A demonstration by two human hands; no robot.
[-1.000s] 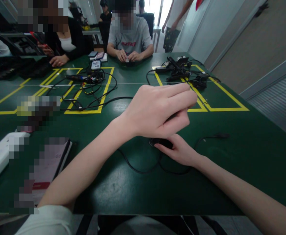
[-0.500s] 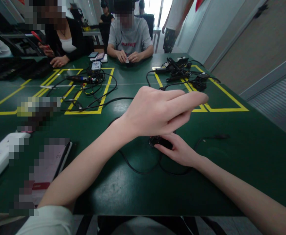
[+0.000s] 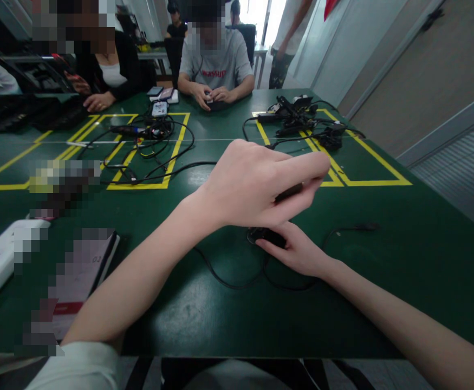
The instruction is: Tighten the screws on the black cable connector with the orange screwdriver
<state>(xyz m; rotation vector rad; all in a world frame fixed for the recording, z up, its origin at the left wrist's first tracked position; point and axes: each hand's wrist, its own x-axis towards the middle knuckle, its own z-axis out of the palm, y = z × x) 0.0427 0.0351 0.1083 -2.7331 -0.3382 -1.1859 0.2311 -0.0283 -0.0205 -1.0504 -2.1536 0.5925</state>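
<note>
My left hand (image 3: 265, 181) is raised over the table, back of the hand up, with its fingers bent and their tips close together at the right. A dark gap shows between the fingers; what they hold, if anything, is hidden. Below and behind it, my right hand (image 3: 304, 250) grips a black rounded device (image 3: 267, 236) between thumb and fingers. Most of that device is covered by both hands. A thin black cable (image 3: 224, 283) curves on the table beneath, and a cable end with a dark plug (image 3: 364, 227) lies right of my right hand.
A phone (image 3: 80, 276) and a white power bank (image 3: 9, 257) lie at the left. Tangled black cables (image 3: 151, 132) and a pile of black electronics (image 3: 293, 116) sit farther back among yellow tape lines (image 3: 377, 183). Other people sit across the green table (image 3: 204, 330).
My left hand has shifted slightly left, its fingertips drawn back and the gap between its fingers wider. My right hand stays in place on the black device.
</note>
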